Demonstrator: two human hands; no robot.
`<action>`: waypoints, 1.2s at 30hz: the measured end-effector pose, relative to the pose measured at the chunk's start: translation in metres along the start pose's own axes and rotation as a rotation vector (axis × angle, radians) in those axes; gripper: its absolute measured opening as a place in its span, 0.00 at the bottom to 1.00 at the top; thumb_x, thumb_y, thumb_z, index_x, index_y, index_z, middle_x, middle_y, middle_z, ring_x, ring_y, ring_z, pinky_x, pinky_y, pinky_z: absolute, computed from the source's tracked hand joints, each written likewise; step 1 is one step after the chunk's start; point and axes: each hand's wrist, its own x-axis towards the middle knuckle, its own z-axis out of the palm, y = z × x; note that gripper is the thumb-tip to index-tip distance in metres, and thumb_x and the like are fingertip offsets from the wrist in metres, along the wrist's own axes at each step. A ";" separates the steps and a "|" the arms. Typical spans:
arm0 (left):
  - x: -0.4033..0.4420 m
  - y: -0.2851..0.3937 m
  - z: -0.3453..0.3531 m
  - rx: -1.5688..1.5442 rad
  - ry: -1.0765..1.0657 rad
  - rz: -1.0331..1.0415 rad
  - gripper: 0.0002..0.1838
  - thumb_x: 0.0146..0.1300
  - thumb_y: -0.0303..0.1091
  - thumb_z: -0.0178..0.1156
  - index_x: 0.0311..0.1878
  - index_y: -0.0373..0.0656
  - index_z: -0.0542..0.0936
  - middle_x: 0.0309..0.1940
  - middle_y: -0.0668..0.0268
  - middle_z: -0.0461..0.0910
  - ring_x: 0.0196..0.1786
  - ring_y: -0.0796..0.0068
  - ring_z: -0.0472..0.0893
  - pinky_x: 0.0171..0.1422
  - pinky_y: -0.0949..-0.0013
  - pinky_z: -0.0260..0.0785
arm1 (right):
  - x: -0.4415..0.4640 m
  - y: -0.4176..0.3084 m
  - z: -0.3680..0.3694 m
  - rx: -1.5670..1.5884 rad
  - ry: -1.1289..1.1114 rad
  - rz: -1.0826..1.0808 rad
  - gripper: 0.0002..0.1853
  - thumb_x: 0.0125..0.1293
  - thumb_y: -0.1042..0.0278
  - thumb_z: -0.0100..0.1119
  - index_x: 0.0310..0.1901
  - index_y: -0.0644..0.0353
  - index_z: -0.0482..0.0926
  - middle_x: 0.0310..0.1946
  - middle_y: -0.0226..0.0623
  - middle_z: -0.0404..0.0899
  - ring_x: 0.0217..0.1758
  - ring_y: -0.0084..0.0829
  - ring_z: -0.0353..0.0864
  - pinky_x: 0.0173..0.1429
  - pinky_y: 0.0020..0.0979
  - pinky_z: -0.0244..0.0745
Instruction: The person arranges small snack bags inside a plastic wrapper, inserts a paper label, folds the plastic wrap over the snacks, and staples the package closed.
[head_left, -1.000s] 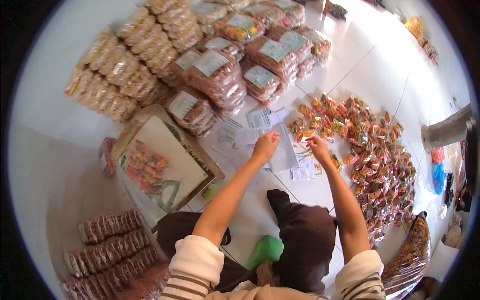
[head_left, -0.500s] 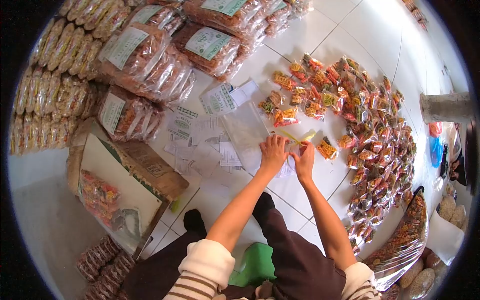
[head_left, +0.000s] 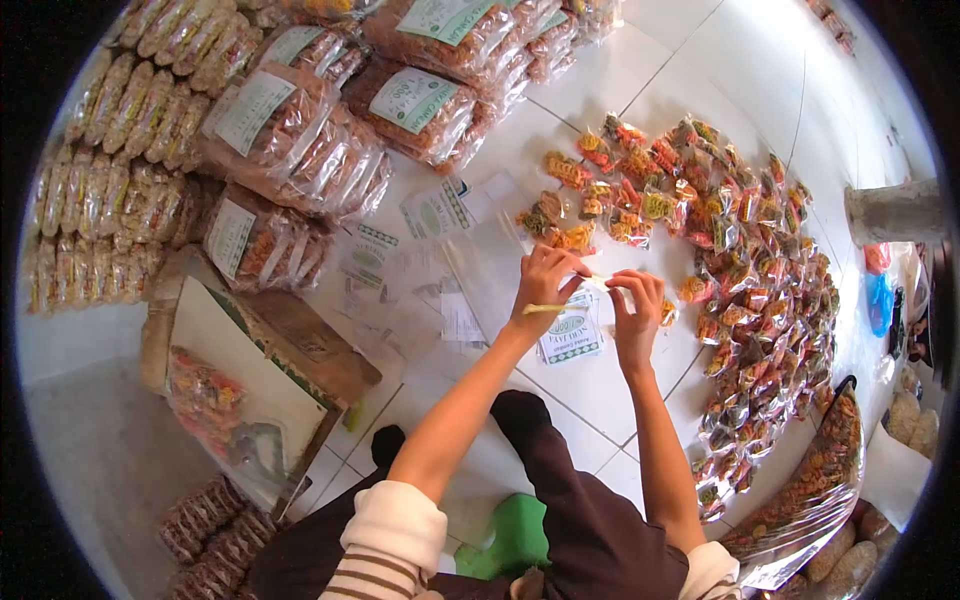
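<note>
In the head view, my left hand (head_left: 547, 282) and my right hand (head_left: 635, 305) are close together above the tiled floor, fingers pinched. Between their fingertips runs a thin pale-yellow strip (head_left: 597, 283), with a yellowish end (head_left: 553, 308) sticking out below my left hand. Its exact material is too small to tell. Beneath my hands lies a stack of printed paper labels (head_left: 572, 338) with a green pattern. Left of my left hand, clear plastic bags (head_left: 478, 275) lie flat over more papers.
Many small clear packets of coloured snacks (head_left: 745, 250) cover the floor at right. Large packed bags (head_left: 300, 130) are stacked at upper left, near a cardboard box (head_left: 310, 335). A big full snack sack (head_left: 815, 480) lies at lower right; a green stool (head_left: 515, 540) is below me.
Both hands have lifted slightly and my right hand has moved a little right. The label stack beneath them now shows more fully. The yellow strip has shifted between my fingers.
</note>
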 end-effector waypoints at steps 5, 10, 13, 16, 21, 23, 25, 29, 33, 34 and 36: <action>0.033 0.032 -0.054 -0.072 0.202 0.214 0.13 0.40 0.19 0.63 0.30 0.48 0.77 0.29 0.69 0.75 0.37 0.68 0.72 0.43 0.68 0.63 | 0.011 -0.023 -0.015 0.266 0.112 0.256 0.07 0.60 0.73 0.55 0.41 0.57 0.75 0.40 0.35 0.73 0.43 0.30 0.71 0.47 0.30 0.67; 0.044 0.077 -0.123 0.101 0.196 0.460 0.16 0.39 0.19 0.64 0.31 0.52 0.77 0.29 0.74 0.70 0.33 0.72 0.69 0.40 0.69 0.58 | 0.044 -0.083 -0.042 1.365 -0.103 0.711 0.17 0.66 0.63 0.48 0.53 0.62 0.65 0.46 0.39 0.73 0.44 0.27 0.75 0.50 0.30 0.71; 0.039 0.110 -0.171 0.214 0.068 0.557 0.15 0.41 0.20 0.63 0.30 0.53 0.77 0.32 0.74 0.70 0.36 0.74 0.69 0.40 0.70 0.56 | 0.058 -0.118 -0.064 1.453 -0.251 0.662 0.15 0.64 0.68 0.51 0.50 0.64 0.69 0.44 0.38 0.76 0.44 0.25 0.77 0.51 0.29 0.72; 0.030 0.137 -0.211 0.297 0.149 0.575 0.13 0.45 0.21 0.61 0.34 0.49 0.76 0.37 0.70 0.68 0.39 0.72 0.69 0.43 0.69 0.59 | 0.068 -0.160 -0.087 1.319 -0.270 0.420 0.12 0.60 0.75 0.55 0.46 0.65 0.73 0.38 0.35 0.79 0.39 0.23 0.78 0.46 0.27 0.75; -0.007 0.178 -0.253 -0.324 0.371 0.126 0.26 0.54 0.26 0.61 0.53 0.42 0.61 0.44 0.61 0.64 0.44 0.69 0.71 0.50 0.65 0.65 | 0.063 -0.243 -0.123 1.307 -0.292 0.282 0.13 0.60 0.75 0.56 0.47 0.65 0.73 0.39 0.35 0.79 0.37 0.22 0.78 0.43 0.26 0.75; -0.029 0.206 -0.276 -0.764 0.312 -0.169 0.28 0.58 0.28 0.59 0.58 0.43 0.56 0.48 0.61 0.65 0.53 0.71 0.70 0.54 0.67 0.66 | 0.054 -0.269 -0.123 1.259 -0.403 0.242 0.14 0.59 0.75 0.56 0.48 0.65 0.73 0.38 0.34 0.79 0.37 0.21 0.78 0.43 0.25 0.75; -0.052 0.215 -0.295 -0.680 0.381 -0.124 0.29 0.57 0.27 0.60 0.58 0.42 0.56 0.50 0.58 0.66 0.54 0.72 0.70 0.55 0.68 0.66 | 0.039 -0.301 -0.120 1.269 -0.458 0.171 0.14 0.59 0.74 0.57 0.47 0.65 0.73 0.37 0.33 0.80 0.36 0.20 0.78 0.42 0.24 0.74; -0.098 0.221 -0.335 -0.703 0.529 -0.104 0.30 0.55 0.27 0.61 0.58 0.41 0.57 0.46 0.59 0.73 0.46 0.76 0.73 0.50 0.74 0.67 | 0.013 -0.343 -0.111 1.171 -0.591 0.108 0.12 0.60 0.74 0.55 0.46 0.64 0.74 0.38 0.33 0.79 0.36 0.19 0.77 0.40 0.23 0.73; -0.152 0.215 -0.377 -0.429 0.704 -0.158 0.28 0.55 0.30 0.62 0.57 0.39 0.61 0.33 0.65 0.77 0.35 0.80 0.75 0.42 0.76 0.69 | -0.008 -0.383 -0.095 1.051 -0.664 0.032 0.11 0.60 0.72 0.56 0.45 0.62 0.75 0.35 0.31 0.79 0.37 0.19 0.75 0.40 0.23 0.71; -0.163 0.211 -0.387 -0.332 0.647 -0.174 0.28 0.55 0.31 0.63 0.57 0.39 0.62 0.32 0.65 0.77 0.34 0.80 0.75 0.40 0.76 0.68 | -0.014 -0.394 -0.089 0.923 -0.707 -0.007 0.11 0.60 0.72 0.56 0.44 0.63 0.75 0.34 0.31 0.79 0.37 0.19 0.75 0.39 0.24 0.70; -0.181 0.205 -0.403 -0.240 0.580 -0.192 0.26 0.55 0.33 0.63 0.57 0.39 0.66 0.31 0.65 0.77 0.32 0.81 0.75 0.35 0.75 0.68 | -0.028 -0.408 -0.071 0.839 -0.799 -0.148 0.10 0.59 0.73 0.56 0.41 0.67 0.75 0.33 0.34 0.79 0.35 0.20 0.73 0.39 0.25 0.68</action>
